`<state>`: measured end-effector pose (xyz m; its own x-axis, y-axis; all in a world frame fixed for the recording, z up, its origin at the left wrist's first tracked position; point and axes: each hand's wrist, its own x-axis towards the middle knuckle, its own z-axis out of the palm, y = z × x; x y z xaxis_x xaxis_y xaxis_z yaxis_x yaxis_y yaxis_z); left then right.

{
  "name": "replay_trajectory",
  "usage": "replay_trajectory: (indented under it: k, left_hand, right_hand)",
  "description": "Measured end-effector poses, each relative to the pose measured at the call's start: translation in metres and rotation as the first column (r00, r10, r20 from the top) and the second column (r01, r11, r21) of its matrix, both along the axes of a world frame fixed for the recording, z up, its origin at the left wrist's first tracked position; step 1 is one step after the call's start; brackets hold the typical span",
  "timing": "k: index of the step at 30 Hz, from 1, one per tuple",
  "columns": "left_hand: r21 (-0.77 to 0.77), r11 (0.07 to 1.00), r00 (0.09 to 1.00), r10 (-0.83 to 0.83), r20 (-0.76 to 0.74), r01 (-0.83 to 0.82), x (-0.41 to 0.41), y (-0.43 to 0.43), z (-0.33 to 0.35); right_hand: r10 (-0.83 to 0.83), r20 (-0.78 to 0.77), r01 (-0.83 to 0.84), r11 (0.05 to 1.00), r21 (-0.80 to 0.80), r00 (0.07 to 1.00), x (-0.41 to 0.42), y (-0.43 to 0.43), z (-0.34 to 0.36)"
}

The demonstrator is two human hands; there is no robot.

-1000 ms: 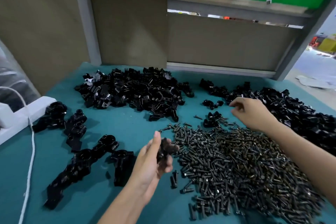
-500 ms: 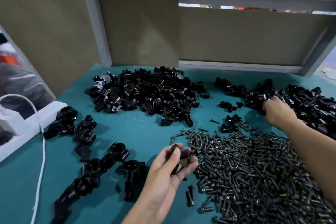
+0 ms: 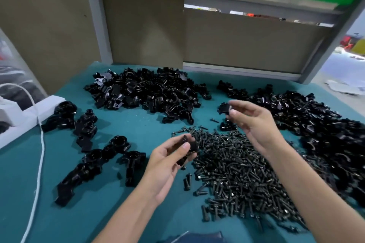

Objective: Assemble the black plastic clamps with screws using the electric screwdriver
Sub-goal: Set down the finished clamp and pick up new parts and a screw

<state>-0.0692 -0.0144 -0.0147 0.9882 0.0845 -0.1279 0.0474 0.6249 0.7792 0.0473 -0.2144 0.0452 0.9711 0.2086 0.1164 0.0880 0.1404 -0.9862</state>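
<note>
While the left hand [image 3: 167,163] curls its fingers round one black clamp piece [image 3: 188,147] just over the near edge of the screw pile [image 3: 237,167], the right hand [image 3: 254,122] pinches a second clamp piece [image 3: 225,109] in its fingertips, a bit farther back. The two pieces are apart, so I think the job now is to bring them together and line up the holes before a screw goes in. Slow, straight moves would help. There is bare green desk [image 3: 142,124] to the left of the hands, but piles of clamps [image 3: 150,92] crowd the back and right, and a white cord [image 3: 40,150] runs down the left side.
</note>
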Motion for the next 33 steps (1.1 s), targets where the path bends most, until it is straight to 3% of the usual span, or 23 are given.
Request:
replay_trajectory:
  k: [3, 9, 11, 14, 17, 20, 22, 24, 25, 28, 30, 33]
  left_hand:
    - [-0.027, 1.000, 0.999, 0.001, 0.048, 0.000, -0.003, -0.005, 0.004]
    - [-0.031, 0.999, 0.994, 0.031, 0.105, -0.028, -0.007, -0.003, 0.003]
    - [-0.032, 0.999, 0.994, 0.041, 0.097, -0.038, -0.007, 0.000, 0.000]
    - [0.015, 0.999, 0.997, 0.048, 0.057, -0.049, -0.007, 0.004, -0.003]
    - [0.058, 0.997, 0.999, 0.041, 0.036, -0.043, -0.006, 0.006, -0.006]
    - [0.093, 0.995, 0.999, 0.033, 0.030, -0.036, -0.005, 0.006, -0.008]
    - [0.126, 0.991, 0.999, 0.033, 0.022, -0.036, -0.003, 0.007, -0.009]
    - [0.129, 0.991, 0.999, 0.044, 0.017, -0.046, -0.001, 0.008, -0.011]
    - [0.122, 0.991, 0.999, 0.050, 0.019, -0.052, 0.000, 0.009, -0.012]
    - [0.111, 0.992, 0.998, 0.058, 0.017, -0.060, 0.004, 0.010, -0.013]
    - [0.118, 0.992, 0.999, 0.049, 0.016, -0.051, 0.006, 0.008, -0.013]
    - [0.166, 0.986, 1.000, 0.027, 0.010, -0.029, 0.004, 0.005, -0.012]
  right_hand:
    - [0.095, -0.028, -0.091, 0.989, 0.114, 0.995, -0.046, 0.022, -0.005]
    - [0.040, 0.036, -0.043, 0.997, 0.068, 0.999, -0.078, 0.049, -0.017]
    - [-0.025, 0.009, 0.024, 1.000, 0.017, 1.000, -0.074, 0.046, -0.020]
    - [-0.261, -0.036, 0.257, 0.963, -0.084, 0.965, -0.045, 0.026, -0.020]
    - [-0.526, 0.086, 0.528, 0.804, -0.275, 0.846, 0.002, -0.010, -0.018]
    - [-0.642, 0.259, 0.654, 0.511, -0.557, 0.722, 0.042, -0.057, -0.025]
    - [-0.598, 0.372, 0.610, 0.258, -0.749, 0.710, 0.056, -0.080, -0.034]
    - [-0.431, 0.518, 0.562, -0.031, -0.826, 0.738, 0.064, -0.085, -0.037]
    - [-0.320, 0.549, 0.559, -0.068, -0.826, 0.772, 0.068, -0.080, -0.037]
    - [0.045, 0.426, 0.416, 0.140, -0.898, 0.904, 0.077, -0.048, -0.039]
    - [0.225, 0.331, 0.309, 0.129, -0.942, 0.916, 0.085, -0.027, -0.041]
    - [0.213, 0.261, 0.256, 0.053, -0.965, 0.941, 0.098, -0.011, -0.048]
